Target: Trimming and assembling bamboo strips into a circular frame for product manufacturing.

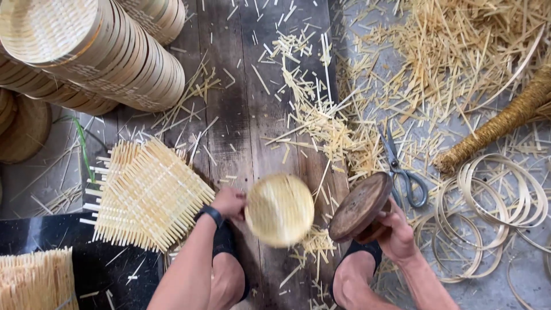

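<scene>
Gripping a round woven bamboo disc [279, 210] by its left edge, the left hand [228, 202] holds it up over the dark plank floor [241, 115]; the disc is blurred, pale yellow, and sits near the middle of the view, just above the person's knees. A black wrist strap [210, 214] circles the left wrist. The right hand [395, 229] is closed around a dark round wooden block [361, 206], tilted so its flat face shows, just to the right of the disc and not touching it as far as can be seen.

Left of the left hand lies a stack of square woven bamboo mats [148, 195] with loose strip ends sticking out along the edges. At the near left corner a bundle of upright bamboo strips [35, 280] rests on a black surface. Far left, tall leaning stacks of round bamboo steamer rims [109, 57] fill the corner.

Just beyond the wooden block, scissors [402, 169] lie with grey handles toward the near side. To their right, coils of thin bamboo hoop strip [493, 201] are spread on the grey floor. Far right, a straw-bound broom handle [505, 123] lies slantwise. Cut bamboo offcuts [436, 51] are scattered thickly across the far right and down the middle planks.
</scene>
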